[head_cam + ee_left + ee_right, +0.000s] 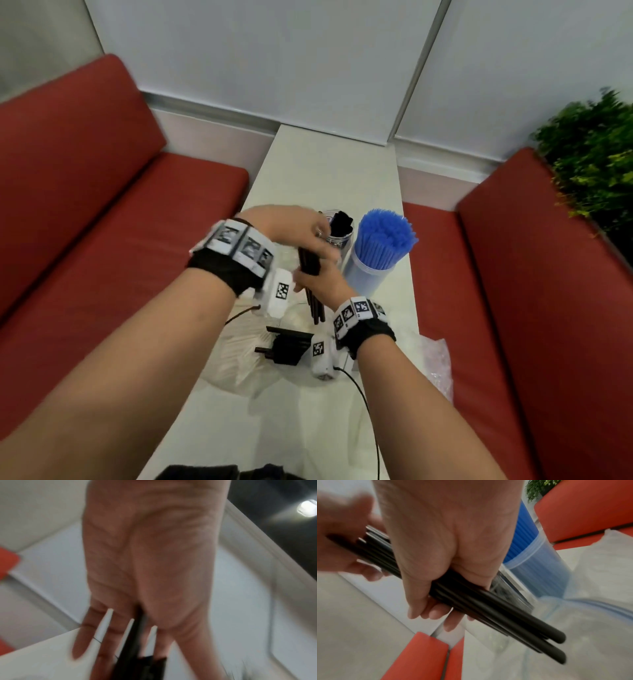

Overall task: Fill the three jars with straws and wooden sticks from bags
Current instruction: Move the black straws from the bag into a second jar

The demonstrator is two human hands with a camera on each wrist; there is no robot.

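Both hands meet over the white table [329,171] on one bundle of black straws [309,265]. My right hand [322,284] grips the bundle's middle, fingers wrapped round it [505,615]. My left hand [308,233] holds its upper ends between thumb and fairly straight fingers [133,649]. Just behind the hands stands a clear jar [339,236] with black straws in it. To its right is a jar [373,270] packed with blue straws [387,229]. I see no third jar.
A clear bag of pale wooden sticks [233,359] lies near my left forearm, and more black straws [287,346] lie in plastic beside it. A crumpled clear bag [435,359] hangs off the table's right edge. Red benches [85,205] flank the table, with a plant [589,164] at right.
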